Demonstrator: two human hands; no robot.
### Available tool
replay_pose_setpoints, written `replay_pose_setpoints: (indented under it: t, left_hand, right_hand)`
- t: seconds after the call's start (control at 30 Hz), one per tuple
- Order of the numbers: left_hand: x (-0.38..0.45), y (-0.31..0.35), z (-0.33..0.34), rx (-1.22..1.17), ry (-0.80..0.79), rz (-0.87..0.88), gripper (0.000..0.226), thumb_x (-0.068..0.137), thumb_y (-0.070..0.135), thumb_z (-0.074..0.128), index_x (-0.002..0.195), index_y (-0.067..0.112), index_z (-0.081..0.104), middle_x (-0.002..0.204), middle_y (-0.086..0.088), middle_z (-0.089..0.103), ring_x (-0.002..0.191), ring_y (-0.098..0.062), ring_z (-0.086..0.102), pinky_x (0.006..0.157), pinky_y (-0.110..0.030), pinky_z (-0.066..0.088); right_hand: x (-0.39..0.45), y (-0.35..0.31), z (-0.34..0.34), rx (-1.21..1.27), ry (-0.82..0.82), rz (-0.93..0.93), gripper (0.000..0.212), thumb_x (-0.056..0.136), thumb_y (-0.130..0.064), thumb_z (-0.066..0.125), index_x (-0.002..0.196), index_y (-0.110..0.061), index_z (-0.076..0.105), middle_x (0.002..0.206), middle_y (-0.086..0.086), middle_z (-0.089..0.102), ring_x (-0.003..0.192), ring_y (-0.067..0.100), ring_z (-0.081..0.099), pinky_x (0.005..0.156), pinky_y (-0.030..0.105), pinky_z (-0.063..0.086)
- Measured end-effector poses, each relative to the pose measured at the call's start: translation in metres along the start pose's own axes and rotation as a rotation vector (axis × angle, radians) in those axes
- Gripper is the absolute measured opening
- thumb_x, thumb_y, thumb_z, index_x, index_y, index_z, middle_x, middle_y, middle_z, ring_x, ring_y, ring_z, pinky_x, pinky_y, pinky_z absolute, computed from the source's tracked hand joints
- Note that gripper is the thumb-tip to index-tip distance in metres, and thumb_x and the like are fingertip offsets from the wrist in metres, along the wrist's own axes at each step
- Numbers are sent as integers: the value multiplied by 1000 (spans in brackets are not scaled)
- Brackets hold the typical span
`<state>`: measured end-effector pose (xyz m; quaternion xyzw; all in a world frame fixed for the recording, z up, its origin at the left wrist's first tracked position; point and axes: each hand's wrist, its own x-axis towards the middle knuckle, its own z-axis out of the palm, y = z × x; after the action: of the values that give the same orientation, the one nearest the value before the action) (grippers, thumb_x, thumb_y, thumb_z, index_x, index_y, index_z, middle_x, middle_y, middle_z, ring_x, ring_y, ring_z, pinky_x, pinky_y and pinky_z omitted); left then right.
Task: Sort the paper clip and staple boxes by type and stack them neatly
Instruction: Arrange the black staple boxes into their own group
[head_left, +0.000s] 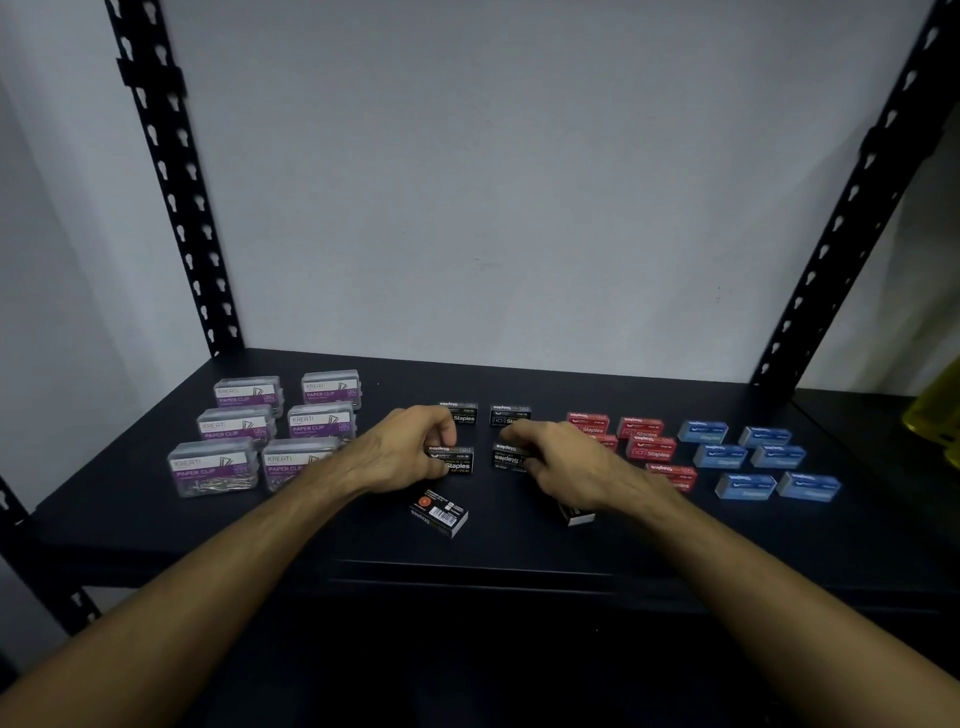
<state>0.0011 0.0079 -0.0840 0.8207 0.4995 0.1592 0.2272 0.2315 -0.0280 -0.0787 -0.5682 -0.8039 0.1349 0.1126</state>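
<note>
Both hands work in the middle of the dark shelf (156, 519), among the black staple boxes. Left hand (410, 449) curls fingers and thumb round the near-left black stack (456, 461), pinching it at its left end. Right hand (566, 462) closes likewise on the near-right black stack (508, 456), fingers hiding most of its right side.

Behind them stand two more black stacks, the far-left (464, 414) and the far-right (510, 415), each just beyond the fingertips. A loose black box (439, 514) lies barcode-up, skewed, nearer the shelf's front edge, and another black box (576, 514) shows only partly under the right wrist.

To the left sit the clear paper clip boxes (236, 423) in two columns; to the right the red staple boxes (649, 447), then the blue staple boxes (748, 457), apparently already grouped by colour.

These small cardboard boxes look stiff but light for their footprint, probably dense with staples; stacked, the upper one may slide if nudged sideways. Gripping the short ends, as now, and squaring both layers together seems safest.

Room is fair: bare shelf lies in front of the black group for bringing in the two loose boxes, though the front edge is close to them. Red boxes crowd the right hand, so sideways moves there risk knocking them.
</note>
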Motion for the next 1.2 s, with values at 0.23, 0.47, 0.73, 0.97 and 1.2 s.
replay_pose_setpoints:
  t: [0.23,0.47,0.73,0.97,1.2]
  left_hand:
    - [0,2,-1,21,-20,11,25,84,16,75,98,30,60,88,6,65,68,-5,59,66,-23,49]
    - [0,6,-1,38,-15,5,17,86,15,72,101,22,67,80,10,63,65,-2,56,67,-23,49]
    - [7,7,-2,68,2,-2,17,88,15,70,104,20,66,75,12,56,66,-2,53,58,-17,37]
    - [8,4,0,52,-7,2,16,88,15,70,101,24,65,80,13,59,69,-1,55,60,-15,38]
    - [10,3,1,58,-2,5,16,89,15,69,102,23,66,81,15,58,71,0,55,60,-15,38]
  right_hand:
    - [3,1,4,-45,32,0,38,91,-11,61,127,-21,60,121,-3,67,109,16,63,92,28,49]
    - [5,-3,1,-68,83,19,25,89,-11,59,112,-18,66,104,-2,70,91,17,66,78,29,51]
    - [11,-12,-12,-3,136,32,34,83,-10,60,116,-19,62,108,-1,67,95,19,63,81,34,53]
    - [13,-11,-4,104,136,93,16,88,-11,66,102,-17,63,97,-4,67,83,12,63,67,24,49]
    - [15,-15,-11,-63,99,73,16,82,-15,66,97,-20,69,95,-5,59,86,15,59,74,31,52]
